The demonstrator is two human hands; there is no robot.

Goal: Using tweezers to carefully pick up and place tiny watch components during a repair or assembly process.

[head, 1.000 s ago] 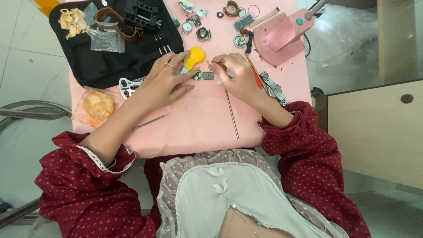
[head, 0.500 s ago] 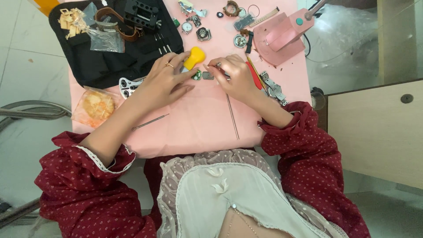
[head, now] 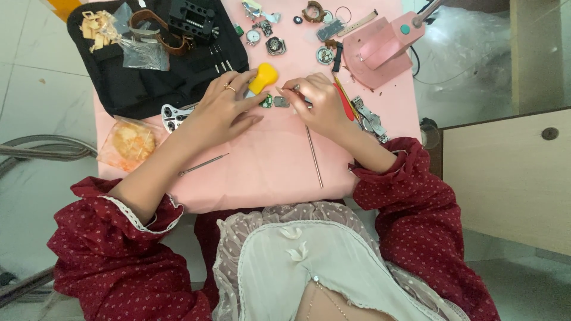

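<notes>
Left hand curled over yellow-handled tool, fingertips pressing small round watch part onto pink tabletop. Right hand pinched shut on thin metal tool, tip at grey piece just beside watch part. Judging: work mid-way, part still apart, many loose pieces unassembled near far edge. Long steel rod lies close to right wrist. Black tool pouch crowds left; pink press crowds right. Open room only toward near edge.
</notes>
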